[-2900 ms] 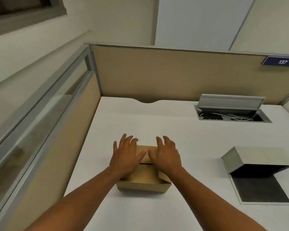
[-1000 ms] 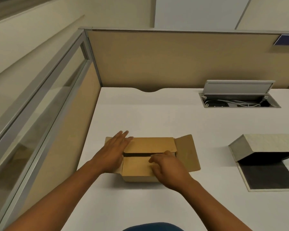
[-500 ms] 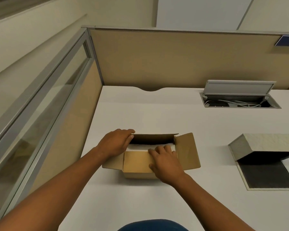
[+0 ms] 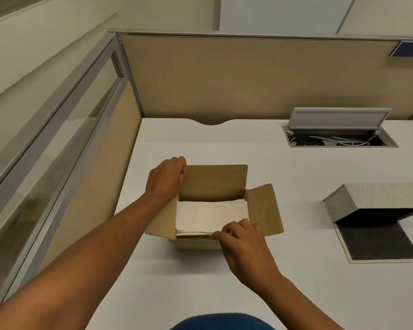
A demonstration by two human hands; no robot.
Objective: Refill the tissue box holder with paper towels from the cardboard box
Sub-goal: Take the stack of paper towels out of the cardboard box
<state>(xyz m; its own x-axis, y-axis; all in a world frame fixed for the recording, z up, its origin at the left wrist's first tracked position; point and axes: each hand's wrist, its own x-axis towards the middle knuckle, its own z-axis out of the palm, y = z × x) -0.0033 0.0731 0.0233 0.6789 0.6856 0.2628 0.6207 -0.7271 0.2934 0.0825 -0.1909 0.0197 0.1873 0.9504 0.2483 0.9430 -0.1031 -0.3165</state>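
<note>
The paper towels [image 4: 211,214] lie as a flat stack inside the open cardboard box [image 4: 196,242] on the surface, long axis running left to right. My right hand [image 4: 242,244] is nearer: its fingers [image 4: 224,234] pinch at the stack's near edge. My left hand [image 4: 167,178] curls its fingers around the far flap.

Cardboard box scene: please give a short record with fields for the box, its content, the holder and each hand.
cardboard box: on white desk, flaps open
paper towels: white stack inside box
tissue box holder: right of box, open, lid raised
left hand: on far flap's left edge
right hand: pinching the stack's near edge
</note>
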